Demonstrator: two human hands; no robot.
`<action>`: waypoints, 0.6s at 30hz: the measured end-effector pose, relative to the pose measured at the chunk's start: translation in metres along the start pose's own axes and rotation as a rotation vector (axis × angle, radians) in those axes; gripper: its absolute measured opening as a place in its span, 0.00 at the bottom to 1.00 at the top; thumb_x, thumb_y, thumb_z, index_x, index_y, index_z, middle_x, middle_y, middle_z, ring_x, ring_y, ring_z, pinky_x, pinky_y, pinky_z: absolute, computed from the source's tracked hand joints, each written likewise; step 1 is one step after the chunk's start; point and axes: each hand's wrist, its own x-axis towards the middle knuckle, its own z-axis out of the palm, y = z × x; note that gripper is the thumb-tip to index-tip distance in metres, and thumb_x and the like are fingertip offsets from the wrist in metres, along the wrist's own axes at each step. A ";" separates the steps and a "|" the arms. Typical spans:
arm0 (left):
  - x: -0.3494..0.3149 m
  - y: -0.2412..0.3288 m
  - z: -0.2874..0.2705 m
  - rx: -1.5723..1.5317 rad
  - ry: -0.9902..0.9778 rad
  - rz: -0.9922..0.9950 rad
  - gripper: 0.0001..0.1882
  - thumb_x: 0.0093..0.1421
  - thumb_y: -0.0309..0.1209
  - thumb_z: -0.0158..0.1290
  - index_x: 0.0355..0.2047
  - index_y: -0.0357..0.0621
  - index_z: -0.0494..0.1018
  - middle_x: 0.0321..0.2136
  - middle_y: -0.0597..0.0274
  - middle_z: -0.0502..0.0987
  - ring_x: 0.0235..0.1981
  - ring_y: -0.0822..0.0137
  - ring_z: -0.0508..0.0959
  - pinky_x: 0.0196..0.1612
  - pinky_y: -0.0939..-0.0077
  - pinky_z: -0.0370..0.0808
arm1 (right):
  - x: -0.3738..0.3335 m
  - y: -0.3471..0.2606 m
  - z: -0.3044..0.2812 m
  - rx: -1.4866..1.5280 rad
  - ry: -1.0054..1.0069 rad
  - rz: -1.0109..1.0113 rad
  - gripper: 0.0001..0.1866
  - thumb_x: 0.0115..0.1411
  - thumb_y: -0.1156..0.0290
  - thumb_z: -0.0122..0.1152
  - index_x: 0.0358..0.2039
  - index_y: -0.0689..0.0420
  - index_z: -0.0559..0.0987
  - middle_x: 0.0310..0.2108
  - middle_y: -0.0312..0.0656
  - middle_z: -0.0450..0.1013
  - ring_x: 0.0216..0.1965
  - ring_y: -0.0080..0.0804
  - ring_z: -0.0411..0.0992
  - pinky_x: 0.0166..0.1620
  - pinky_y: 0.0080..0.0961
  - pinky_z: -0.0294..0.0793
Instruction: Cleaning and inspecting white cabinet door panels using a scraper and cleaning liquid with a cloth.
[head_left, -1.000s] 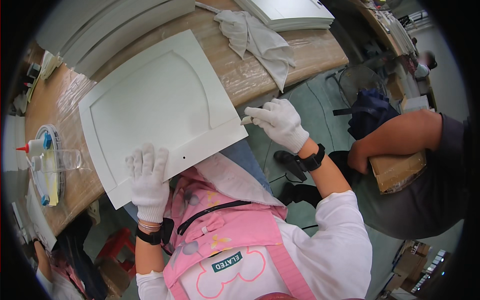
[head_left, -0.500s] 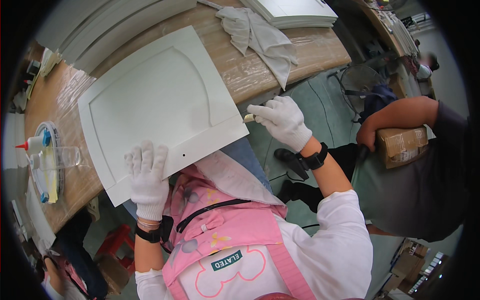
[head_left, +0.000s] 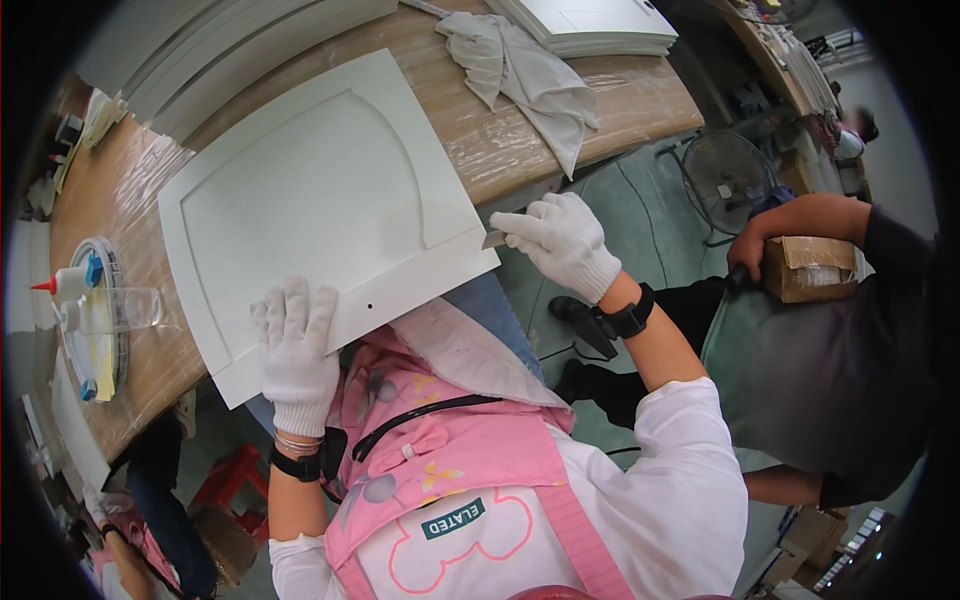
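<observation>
A white door panel (head_left: pixel 310 190) with a raised arched border and a small dark hole lies on the table, its near end overhanging toward my apron. My gloved left hand (head_left: pixel 297 345) lies flat on its near left part, fingers stretched out. At the panel's right edge my gloved right hand (head_left: pixel 560 243) is closed on a small thin flat piece (head_left: pixel 493 239), greyish and mostly covered by the fingers. That piece is at the panel's edge near the right corner; whether it is a blade I cannot tell.
A film-wrapped table (head_left: pixel 520 135) bears a grey cloth (head_left: pixel 520 85), stacked white panels (head_left: pixel 600 30) and a round tray (head_left: pixel 120 350) with a red-tipped bottle (head_left: pixel 65 283). At the right, a person (head_left: pixel 810 350) holds a cardboard box (head_left: pixel 812 268) near a fan (head_left: pixel 728 180).
The small piece in my right hand now looks grey and tilted instead of yellowish. My left hand stays on the panel. The person at the right has shifted with the box.
</observation>
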 end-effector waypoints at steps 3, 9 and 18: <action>0.000 0.000 0.000 -0.001 -0.004 -0.005 0.31 0.52 0.23 0.52 0.59 0.54 0.71 0.62 0.50 0.67 0.63 0.44 0.64 0.68 0.47 0.55 | 0.000 0.000 0.005 0.020 0.054 0.031 0.13 0.53 0.65 0.65 0.41 0.44 0.82 0.22 0.35 0.71 0.28 0.36 0.71 0.33 0.33 0.69; 0.001 0.001 -0.001 0.003 -0.014 -0.013 0.31 0.51 0.23 0.52 0.59 0.54 0.71 0.62 0.51 0.67 0.63 0.44 0.64 0.69 0.48 0.55 | -0.004 0.002 0.003 0.027 0.017 -0.013 0.13 0.54 0.65 0.64 0.42 0.44 0.82 0.22 0.36 0.70 0.28 0.37 0.71 0.34 0.34 0.69; 0.004 0.004 -0.005 0.013 -0.007 -0.016 0.29 0.52 0.25 0.53 0.57 0.53 0.72 0.60 0.50 0.68 0.62 0.44 0.66 0.68 0.47 0.57 | 0.029 0.005 0.017 0.029 0.145 0.076 0.14 0.57 0.63 0.63 0.44 0.43 0.81 0.23 0.37 0.72 0.30 0.38 0.72 0.35 0.35 0.70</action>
